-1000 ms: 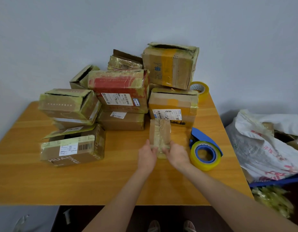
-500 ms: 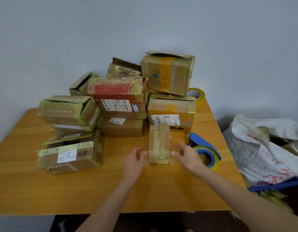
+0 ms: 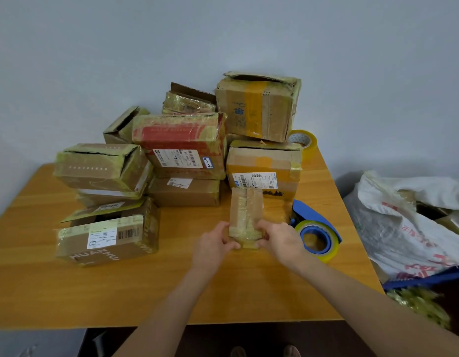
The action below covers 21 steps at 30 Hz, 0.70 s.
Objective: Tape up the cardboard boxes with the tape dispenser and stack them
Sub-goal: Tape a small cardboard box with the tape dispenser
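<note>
Centrally, small taped cardboard box (image 3: pixel 245 212) lying on wooden table (image 3: pixel 43 279), gripped at its near end by 2 bare hands, left hand (image 3: pixel 214 243) and right hand (image 3: pixel 280 239), fingers curled round its sides. Just right of that box, blue tape dispenser (image 3: pixel 316 235) loaded with yellowish tape. Behind and left of it, pile of taped cardboard boxes (image 3: pixel 182 150). Far behind-right, loose tape roll (image 3: pixel 304 141)
</note>
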### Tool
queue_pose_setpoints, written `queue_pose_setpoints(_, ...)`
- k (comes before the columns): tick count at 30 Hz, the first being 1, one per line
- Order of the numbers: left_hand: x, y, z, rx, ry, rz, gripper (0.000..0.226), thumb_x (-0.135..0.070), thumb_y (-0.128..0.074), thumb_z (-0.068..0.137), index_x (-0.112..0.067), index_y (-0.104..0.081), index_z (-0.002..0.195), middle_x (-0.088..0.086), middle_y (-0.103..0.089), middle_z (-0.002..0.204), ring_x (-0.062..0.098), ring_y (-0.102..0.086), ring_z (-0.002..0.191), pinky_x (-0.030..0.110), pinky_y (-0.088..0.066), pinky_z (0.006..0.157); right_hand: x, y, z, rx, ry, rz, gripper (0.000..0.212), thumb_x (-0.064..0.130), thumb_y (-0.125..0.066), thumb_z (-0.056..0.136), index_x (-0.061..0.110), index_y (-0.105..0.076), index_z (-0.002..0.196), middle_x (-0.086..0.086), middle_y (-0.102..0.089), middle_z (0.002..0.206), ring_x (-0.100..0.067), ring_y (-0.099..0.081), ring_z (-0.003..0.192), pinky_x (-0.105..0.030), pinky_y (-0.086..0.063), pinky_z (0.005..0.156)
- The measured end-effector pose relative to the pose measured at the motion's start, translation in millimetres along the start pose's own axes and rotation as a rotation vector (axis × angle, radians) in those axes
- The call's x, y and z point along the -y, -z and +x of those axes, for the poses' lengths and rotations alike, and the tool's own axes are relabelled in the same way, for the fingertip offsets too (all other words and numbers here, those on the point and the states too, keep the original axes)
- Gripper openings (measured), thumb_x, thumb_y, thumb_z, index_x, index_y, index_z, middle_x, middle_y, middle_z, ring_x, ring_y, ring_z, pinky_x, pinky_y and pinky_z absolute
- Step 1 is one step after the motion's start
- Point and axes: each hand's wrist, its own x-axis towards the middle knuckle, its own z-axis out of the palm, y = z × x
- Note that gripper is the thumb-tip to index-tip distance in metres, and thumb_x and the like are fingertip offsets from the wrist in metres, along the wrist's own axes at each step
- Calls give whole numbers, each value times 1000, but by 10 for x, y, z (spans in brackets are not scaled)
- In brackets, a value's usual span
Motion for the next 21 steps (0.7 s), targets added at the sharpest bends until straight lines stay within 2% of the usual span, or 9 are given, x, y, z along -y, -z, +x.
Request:
queue_pose_setpoints(2,30,29,43,0,-29,91,61,-53,-70,75,-20,-53,125,-5,-57,100,8,-55,86,21,-49,73,22,27,22,32,19,-14,47,50,-68,83,27,-53,120,1,-70,102,-19,-65,88,-33,-55,76)
queue_pose_setpoints(4,19,16,87,-9,-24,70,58,-51,-71,75,-16,-56,118,-1,-59,109,11,-58,93,26,-52,80,31,25,41,17,34,-7,48,56,-66,81,27,-53,116,3,-70,98,-18,-64,84,-33,-55,73)
queue_pose_setpoints(5,-3,-1,100,4,-18,38,54,-47,-72,76,-14,-56,116,1,-63,110,12,-61,93,25,-53,78,23,13,54,5,38,-5,44,54,-65,84,26,-53,116,3,-69,98,-18,-64,83,-33,-55,73)
queue_pose_setpoints(9,-31,-48,137,21,-6,-21,44,-35,-71,80,-8,-53,111,3,-69,101,12,-65,80,20,-53,68,7,-38,88,-15,67,-32,31,41,-62,91,24,-51,114,0,-70,97,-20,-65,83,-36,-57,75)
queue_pose_setpoints(12,29,-53,155,46,-45,-9,44,-31,-72,80,-6,-53,111,5,-69,100,14,-66,80,23,-55,71,-7,-64,103,-3,83,-59,31,40,-64,90,23,-50,112,-3,-70,97,-25,-66,85,-40,-56,76)
queue_pose_setpoints(15,114,-65,138,26,-59,20,36,-22,-71,84,-9,-54,113,5,-71,102,17,-69,87,33,-58,76,-22,-14,136,53,77,-70,32,31,-68,89,22,-50,113,-5,-69,100,-26,-64,89,-40,-55,79)
queue_pose_setpoints(21,144,-96,126,-42,-49,12,22,-16,-70,85,-9,-59,102,5,-72,97,19,-68,84,35,-57,75,-36,-64,141,28,79,-52,27,31,-67,89,23,-49,108,-5,-68,97,-26,-64,87,-40,-56,77)
